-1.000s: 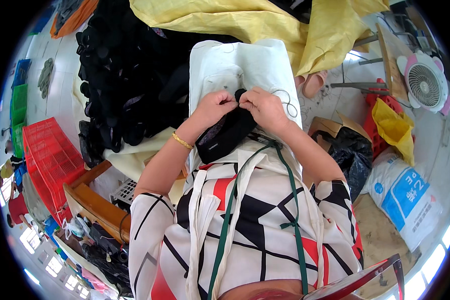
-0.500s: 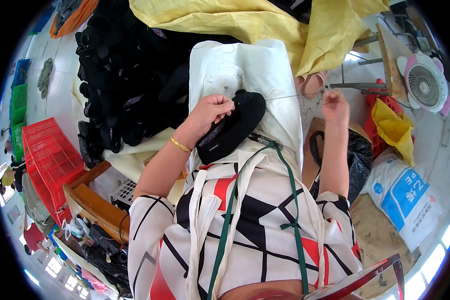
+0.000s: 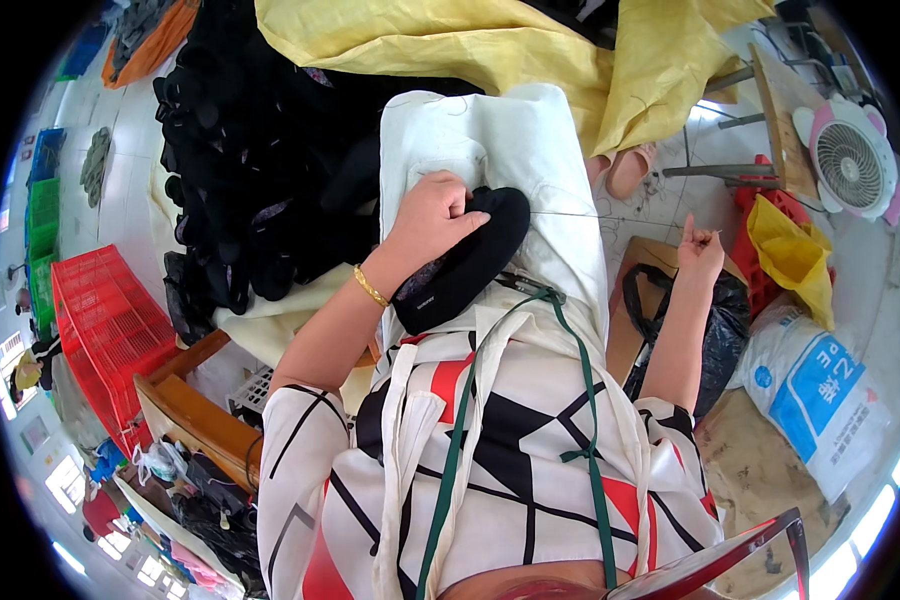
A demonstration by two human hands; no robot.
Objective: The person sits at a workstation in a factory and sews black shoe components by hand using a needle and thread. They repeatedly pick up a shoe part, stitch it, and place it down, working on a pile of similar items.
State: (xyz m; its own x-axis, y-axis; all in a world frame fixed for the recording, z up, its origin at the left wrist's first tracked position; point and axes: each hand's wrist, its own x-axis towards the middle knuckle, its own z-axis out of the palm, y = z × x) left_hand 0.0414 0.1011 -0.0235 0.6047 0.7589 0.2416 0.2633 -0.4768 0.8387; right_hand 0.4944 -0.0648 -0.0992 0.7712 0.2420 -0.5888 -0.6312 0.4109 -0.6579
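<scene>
A black cloth shoe (image 3: 480,258) with a patterned lining and a small pale label lies across my lap on a white cloth (image 3: 560,140). My left hand (image 3: 433,222) is closed on its left edge, thumb over the opening. A thin thread (image 3: 565,214) runs from the shoe's far right side toward my right hand (image 3: 701,256), which is raised well off to the right. Its index finger points up while the other fingers are curled in a pinch. Whether a needle is between them is too small to tell.
A big heap of black cloth shoes (image 3: 240,170) lies at the far left under a yellow sheet (image 3: 450,40). Left stand a red crate (image 3: 110,330) and a wooden drawer (image 3: 205,425). Right are a black plastic bag (image 3: 715,340), a white-and-blue sack (image 3: 820,390) and a fan (image 3: 850,155).
My right hand has come nearer and slightly right, its index finger now stretched up. My left hand has shifted a little and turned its back upward over the shoe.
</scene>
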